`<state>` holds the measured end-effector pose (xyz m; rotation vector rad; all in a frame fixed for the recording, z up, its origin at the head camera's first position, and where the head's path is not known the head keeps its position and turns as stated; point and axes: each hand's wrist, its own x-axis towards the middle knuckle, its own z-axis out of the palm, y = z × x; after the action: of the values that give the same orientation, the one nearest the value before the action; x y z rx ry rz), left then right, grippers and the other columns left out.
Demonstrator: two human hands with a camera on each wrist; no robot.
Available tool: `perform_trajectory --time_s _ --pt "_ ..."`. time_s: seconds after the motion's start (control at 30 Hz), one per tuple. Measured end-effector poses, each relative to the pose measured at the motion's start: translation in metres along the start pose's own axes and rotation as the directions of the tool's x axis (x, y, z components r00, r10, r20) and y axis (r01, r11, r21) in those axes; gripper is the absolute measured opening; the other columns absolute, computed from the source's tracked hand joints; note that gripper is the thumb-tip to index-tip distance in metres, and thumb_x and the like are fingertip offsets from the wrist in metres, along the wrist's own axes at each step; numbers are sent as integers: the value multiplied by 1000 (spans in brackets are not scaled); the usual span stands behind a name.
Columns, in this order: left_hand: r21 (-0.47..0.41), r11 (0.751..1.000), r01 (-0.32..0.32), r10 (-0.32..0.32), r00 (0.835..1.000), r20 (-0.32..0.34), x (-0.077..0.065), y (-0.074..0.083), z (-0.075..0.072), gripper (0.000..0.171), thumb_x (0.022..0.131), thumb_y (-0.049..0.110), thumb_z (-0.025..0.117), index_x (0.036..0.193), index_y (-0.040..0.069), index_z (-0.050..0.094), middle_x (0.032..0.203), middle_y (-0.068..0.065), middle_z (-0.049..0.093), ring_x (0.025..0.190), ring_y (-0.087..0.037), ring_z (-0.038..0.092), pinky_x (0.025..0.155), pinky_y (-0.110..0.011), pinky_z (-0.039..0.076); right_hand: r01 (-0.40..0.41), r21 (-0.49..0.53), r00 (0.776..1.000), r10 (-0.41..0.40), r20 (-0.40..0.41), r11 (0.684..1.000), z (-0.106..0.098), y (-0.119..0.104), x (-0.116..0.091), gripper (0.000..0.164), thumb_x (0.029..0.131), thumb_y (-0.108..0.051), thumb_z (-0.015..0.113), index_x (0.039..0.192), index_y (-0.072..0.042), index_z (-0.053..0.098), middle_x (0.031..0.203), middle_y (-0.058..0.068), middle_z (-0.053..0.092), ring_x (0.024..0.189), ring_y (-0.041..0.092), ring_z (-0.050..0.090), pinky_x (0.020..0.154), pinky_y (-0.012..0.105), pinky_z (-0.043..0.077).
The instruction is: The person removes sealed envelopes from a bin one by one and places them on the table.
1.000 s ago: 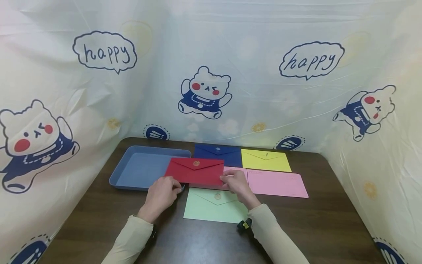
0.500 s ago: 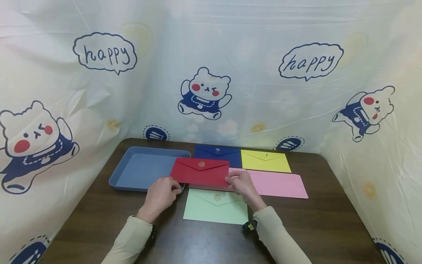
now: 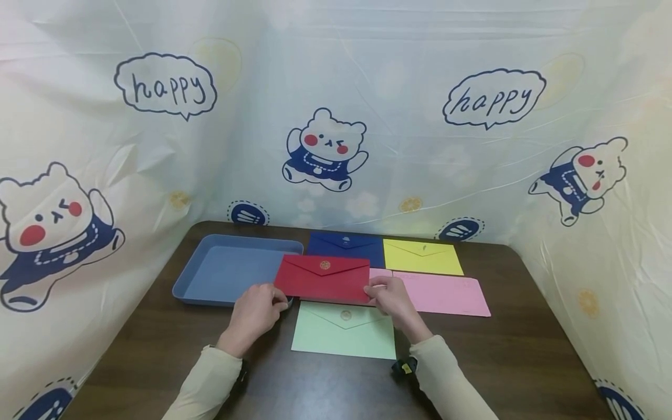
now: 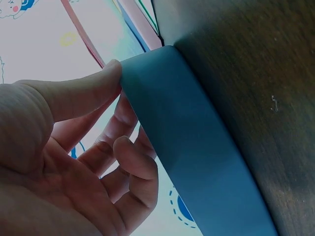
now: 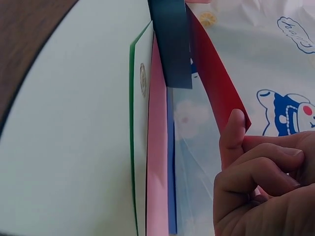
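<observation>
My right hand (image 3: 392, 300) pinches the right end of a red envelope (image 3: 322, 280) between thumb and fingers. The envelope is held up off the table, its gold seal and flap facing me, and overlaps the tray's right corner. With thumb and fingers, my left hand (image 3: 256, 312) grips the near right corner of a blue tray (image 3: 231, 268). In the left wrist view, the thumb lies at the rim of the tray wall (image 4: 187, 137). The right wrist view shows the red envelope (image 5: 216, 73) raised above the others, the fingertips at its end.
A light green envelope (image 3: 343, 338) lies in front. Behind are a dark blue envelope (image 3: 346, 248) and a yellow one (image 3: 422, 256). A pink envelope (image 3: 441, 293) lies right, another pink piece (image 3: 380, 272) mostly hidden. A printed curtain (image 3: 404, 175) surrounds the brown table (image 3: 504, 361).
My right hand has moved to the right and slightly nearer with the red envelope, drawing it away from over the tray. The left hand has stayed at the tray corner.
</observation>
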<state>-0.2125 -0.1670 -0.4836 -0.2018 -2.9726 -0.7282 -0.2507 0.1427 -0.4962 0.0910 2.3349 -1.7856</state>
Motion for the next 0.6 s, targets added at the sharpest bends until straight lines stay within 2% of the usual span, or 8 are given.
perform_trajectory --time_s 0.27,0.6 --pt "-5 1000 7 -7 1000 6 -1 0 0 8 86 7 86 93 13 85 93 -2 74 87 -25 68 69 -44 58 -18 20 1000 18 -23 1000 -7 6 -3 19 100 -9 68 114 3 72 63 7 58 43 11 30 43 25 24" --pt "-7 1000 9 -9 1000 10 1 0 0 8 87 9 86 95 12 85 93 -2 75 88 -26 69 68 -44 57 -12 11 1000 12 -23 1000 -14 6 -11 19 100 -11 69 113 3 73 59 6 51 43 12 32 43 25 27"
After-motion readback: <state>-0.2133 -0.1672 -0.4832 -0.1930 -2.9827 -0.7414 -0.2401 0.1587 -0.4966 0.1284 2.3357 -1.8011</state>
